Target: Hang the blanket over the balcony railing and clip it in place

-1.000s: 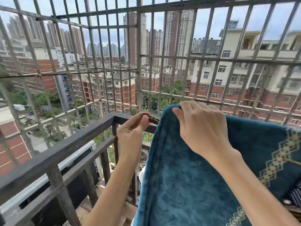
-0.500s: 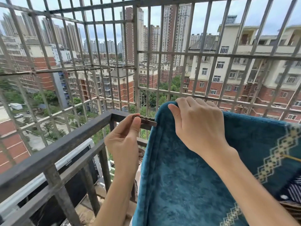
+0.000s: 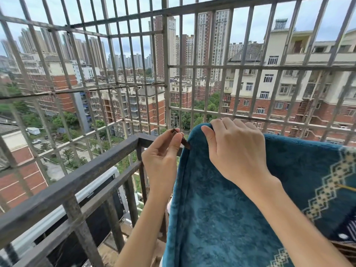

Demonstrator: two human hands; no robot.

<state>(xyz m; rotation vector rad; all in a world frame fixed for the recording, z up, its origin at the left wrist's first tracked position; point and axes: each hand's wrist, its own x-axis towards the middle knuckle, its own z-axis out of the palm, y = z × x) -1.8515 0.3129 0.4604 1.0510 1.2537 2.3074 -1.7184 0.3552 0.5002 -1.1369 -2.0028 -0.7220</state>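
Note:
A teal plush blanket (image 3: 221,212) with a cream zigzag pattern hangs over the dark metal balcony railing (image 3: 92,164), covering the front rail right of the corner. My right hand (image 3: 235,149) grips the blanket's top left edge against the rail. My left hand (image 3: 163,153) pinches a small dark brown clip (image 3: 183,140) between thumb and fingers. The clip's tip touches the blanket's edge just left of my right thumb. The rail under the blanket is hidden.
A tall grid of grey security bars (image 3: 165,78) encloses the balcony beyond the railing. A white and black unit (image 3: 92,205) sits outside below the left rail. Striped fabric (image 3: 348,228) shows at the far right edge.
My left hand has brought the clip right and tilted it down until its tip meets the blanket's edge. My right hand has kept its grip on the blanket.

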